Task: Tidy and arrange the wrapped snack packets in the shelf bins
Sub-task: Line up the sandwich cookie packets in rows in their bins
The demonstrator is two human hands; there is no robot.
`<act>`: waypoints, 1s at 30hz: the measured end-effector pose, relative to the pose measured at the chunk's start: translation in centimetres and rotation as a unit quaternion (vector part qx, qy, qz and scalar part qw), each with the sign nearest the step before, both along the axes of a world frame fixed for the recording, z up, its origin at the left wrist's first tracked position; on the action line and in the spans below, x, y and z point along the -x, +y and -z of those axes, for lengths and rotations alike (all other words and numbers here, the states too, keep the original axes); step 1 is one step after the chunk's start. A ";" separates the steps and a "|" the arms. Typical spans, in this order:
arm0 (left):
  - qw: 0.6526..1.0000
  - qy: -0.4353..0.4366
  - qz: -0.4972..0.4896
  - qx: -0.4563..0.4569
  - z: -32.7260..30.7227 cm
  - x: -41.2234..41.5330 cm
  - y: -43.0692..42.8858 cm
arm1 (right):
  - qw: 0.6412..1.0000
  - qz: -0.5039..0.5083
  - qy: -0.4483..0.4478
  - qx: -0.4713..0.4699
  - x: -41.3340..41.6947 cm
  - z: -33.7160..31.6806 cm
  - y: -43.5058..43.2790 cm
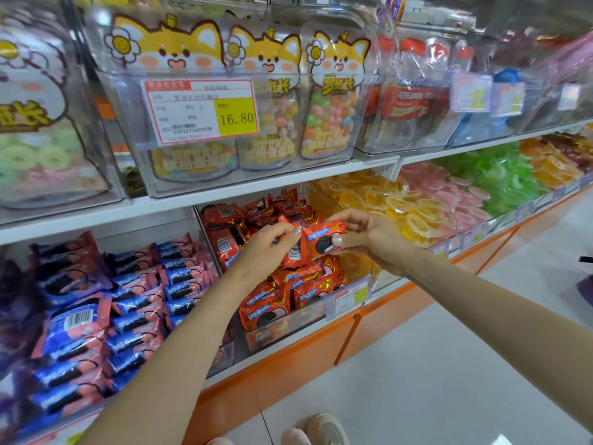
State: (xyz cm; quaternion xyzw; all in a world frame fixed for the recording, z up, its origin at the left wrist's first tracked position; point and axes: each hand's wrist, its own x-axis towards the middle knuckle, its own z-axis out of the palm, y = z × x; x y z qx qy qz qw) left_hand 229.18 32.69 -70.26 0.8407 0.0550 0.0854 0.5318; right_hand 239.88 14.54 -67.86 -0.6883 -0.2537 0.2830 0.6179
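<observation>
A clear bin on the lower shelf holds several red cookie packets. Above it my left hand pinches one red packet that hangs upright with its barcode side showing. Beside it my right hand grips another red packet, its front with the dark cookie picture facing me. The two held packets touch each other over the middle of the bin. To the left lies a bin of blue and pink cookie packets in rough rows.
To the right sit bins of yellow ring sweets, pink sweets and green sweets. The upper shelf carries clear boxes of candy bags with a price tag. An orange base runs below; my shoes stand on a pale floor.
</observation>
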 end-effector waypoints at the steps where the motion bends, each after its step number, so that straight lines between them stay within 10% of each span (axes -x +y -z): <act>1: 1.000 0.000 0.005 0.008 0.0 0.0 0.0 | 1.000 0.005 0.003 -0.004 0.1 0.1 0.0; 17: 0.991 -0.096 -0.016 -0.088 0.3 -0.3 0.1 | 0.988 0.089 0.125 -0.032 0.2 0.5 0.0; 25: 0.991 -0.094 -0.017 -0.090 0.5 -0.4 0.3 | 0.987 0.151 -0.051 -0.006 0.7 1.0 0.3; 30: 0.990 -0.101 -0.013 -0.099 0.3 -0.4 0.7 | 0.987 0.160 -0.009 -0.024 0.7 0.9 0.2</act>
